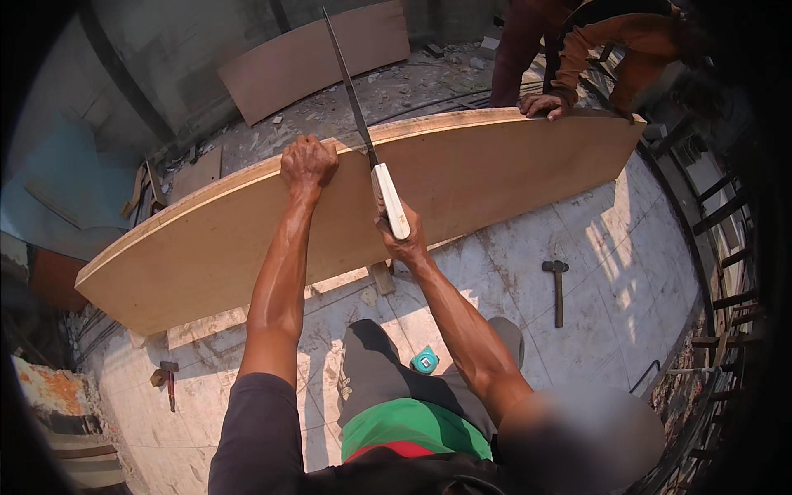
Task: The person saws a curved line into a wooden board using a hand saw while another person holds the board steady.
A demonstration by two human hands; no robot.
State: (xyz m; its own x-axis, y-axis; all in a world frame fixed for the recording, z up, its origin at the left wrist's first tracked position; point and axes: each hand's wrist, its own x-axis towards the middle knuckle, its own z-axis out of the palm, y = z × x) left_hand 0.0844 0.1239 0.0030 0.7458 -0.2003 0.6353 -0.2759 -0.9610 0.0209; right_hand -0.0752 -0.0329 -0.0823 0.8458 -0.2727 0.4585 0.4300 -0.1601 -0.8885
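Observation:
A long wooden panel (462,169) stands on its edge across the view in front of me. My left hand (308,163) is closed over its top edge, just left of the saw. In my right hand (404,229) is the pale handle of a hand saw (355,103), with the fingers wrapped round it. The saw's dark blade crosses the panel's top edge and points away from me; I cannot tell how deep it sits in the wood. Farther right, another person's hand (544,105) rests on the same top edge.
On the tiled floor lie a hammer (558,293) to the right, another hammer (170,384) to the left, and a teal tape measure (425,360) between my legs. A wooden board (318,58) leans on the back wall, with rubble (396,82) around it. Metal bars line the right side.

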